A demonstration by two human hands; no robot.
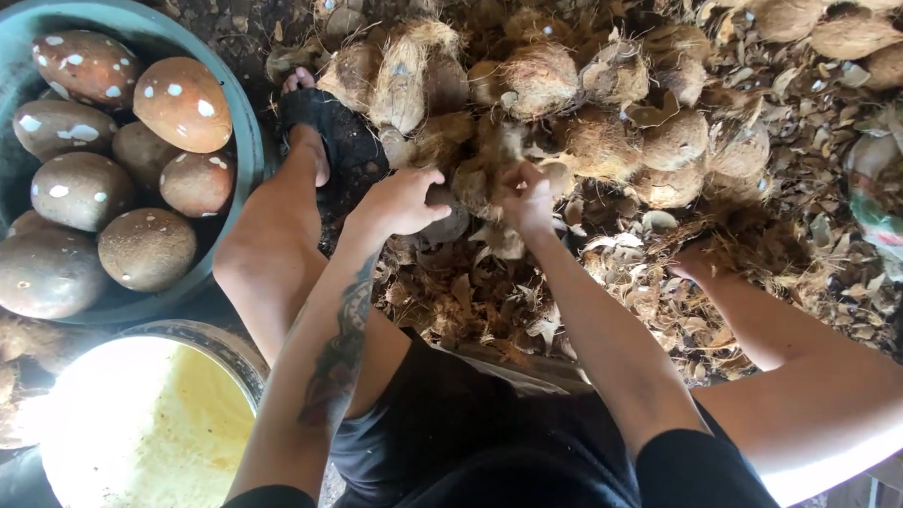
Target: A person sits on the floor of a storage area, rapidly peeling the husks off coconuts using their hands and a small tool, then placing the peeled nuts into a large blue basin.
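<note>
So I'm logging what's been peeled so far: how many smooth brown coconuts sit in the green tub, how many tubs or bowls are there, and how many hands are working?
Smooth brown peeled coconuts in the green tub: 9 visible
Tubs or bowls: 2, the green tub and a pale yellow bowl
Hands: 2, left hand and right hand, both on a husked coconut
Total: 13

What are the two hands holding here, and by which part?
Both hands, left hand and right hand, hold one brown fibrous coconut husk, gripped on opposite sides; exact finger placement is hidden by fibres.
</note>
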